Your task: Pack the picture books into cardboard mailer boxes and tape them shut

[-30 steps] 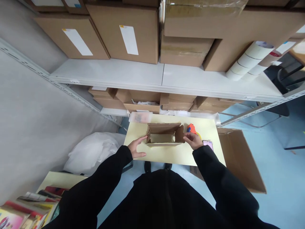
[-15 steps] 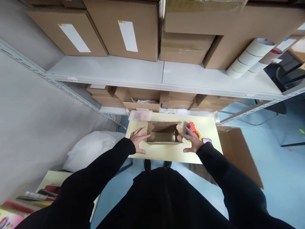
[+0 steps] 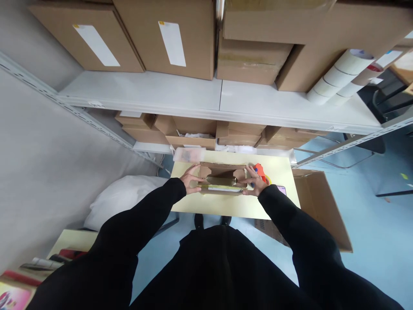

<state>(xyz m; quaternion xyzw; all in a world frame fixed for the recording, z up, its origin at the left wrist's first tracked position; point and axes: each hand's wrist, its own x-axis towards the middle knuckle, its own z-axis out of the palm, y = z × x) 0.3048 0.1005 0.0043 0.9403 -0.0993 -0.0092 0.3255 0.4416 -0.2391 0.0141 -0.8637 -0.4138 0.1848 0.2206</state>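
A small open-topped cardboard box [image 3: 222, 188] stands near the middle of the pale yellow table [image 3: 219, 206], its inside facing up. At its left end, my left hand [image 3: 191, 178] grips the wall, fingers over the edge and thumb at the front. My right hand [image 3: 256, 181] holds the opposite end in much the same way. Just behind the right hand lies an orange and blue tape dispenser [image 3: 259, 169], partly hidden by the fingers. A phone [image 3: 282, 189] rests close to my right wrist.
A clear plastic packet [image 3: 189, 154] lies at the table's back left. Behind the table, a metal shelf [image 3: 180, 97] carries several cartons and paper rolls [image 3: 338, 77]. A large open carton [image 3: 322, 206] stands on the floor at right, a white sack [image 3: 122, 198] at left.
Both hands have closed in from the sides onto the box's ends. The box has tipped slightly, so more of its front wall shows.
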